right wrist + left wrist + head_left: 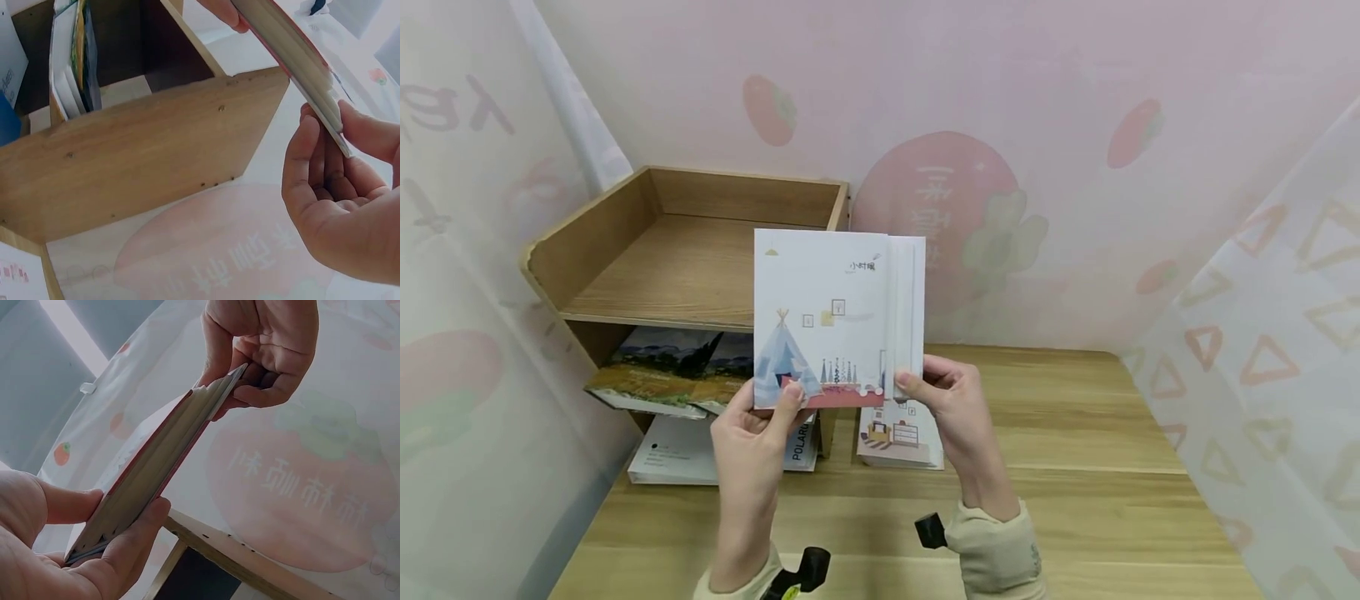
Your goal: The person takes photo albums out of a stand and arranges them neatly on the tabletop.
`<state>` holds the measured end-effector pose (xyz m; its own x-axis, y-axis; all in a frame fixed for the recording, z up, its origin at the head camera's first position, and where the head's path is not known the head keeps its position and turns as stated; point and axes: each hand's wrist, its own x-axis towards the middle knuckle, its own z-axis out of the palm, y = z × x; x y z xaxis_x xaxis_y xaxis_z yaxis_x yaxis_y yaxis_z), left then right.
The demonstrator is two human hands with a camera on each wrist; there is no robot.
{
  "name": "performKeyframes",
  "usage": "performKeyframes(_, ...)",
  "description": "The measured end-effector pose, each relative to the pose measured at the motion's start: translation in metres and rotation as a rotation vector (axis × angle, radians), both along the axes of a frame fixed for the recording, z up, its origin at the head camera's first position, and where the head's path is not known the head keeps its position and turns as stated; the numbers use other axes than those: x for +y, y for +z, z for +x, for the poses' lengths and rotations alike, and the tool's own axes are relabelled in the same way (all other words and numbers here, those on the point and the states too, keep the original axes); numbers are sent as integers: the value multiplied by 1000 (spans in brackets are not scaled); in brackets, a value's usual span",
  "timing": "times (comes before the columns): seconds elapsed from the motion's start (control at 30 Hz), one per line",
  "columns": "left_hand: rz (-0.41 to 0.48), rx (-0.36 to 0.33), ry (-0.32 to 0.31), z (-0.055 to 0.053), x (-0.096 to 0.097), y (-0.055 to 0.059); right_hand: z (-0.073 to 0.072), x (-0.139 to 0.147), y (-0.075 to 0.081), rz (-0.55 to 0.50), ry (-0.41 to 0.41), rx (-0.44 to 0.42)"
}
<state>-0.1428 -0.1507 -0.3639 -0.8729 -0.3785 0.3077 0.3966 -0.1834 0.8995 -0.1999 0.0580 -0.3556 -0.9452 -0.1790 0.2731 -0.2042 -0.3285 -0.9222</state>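
A white notebook with a blue tent drawn on its cover is held up over the table by both hands. My left hand pinches its lower left part, thumb on the front cover. At the right edge my right hand grips the inner leaves and back cover, its thumb on the strip beyond the front cover. In the left wrist view the page edges of the notebook lie between red-edged covers. A second illustrated notebook lies on the table behind, partly hidden by the held one.
A wooden shelf unit stands at the back left. Landscape-covered books stick out of its middle level, and a white book lies below. The wooden table extends to the right, with printed curtains behind.
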Motion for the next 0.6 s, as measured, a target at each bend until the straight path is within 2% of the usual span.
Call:
performKeyframes(0.1,-11,5,-5,-2,-3,-2,0,0,1,24,-7,9)
performKeyframes(0.6,-17,62,-62,-10,10,-10,-2,20,-5,31,4,29)
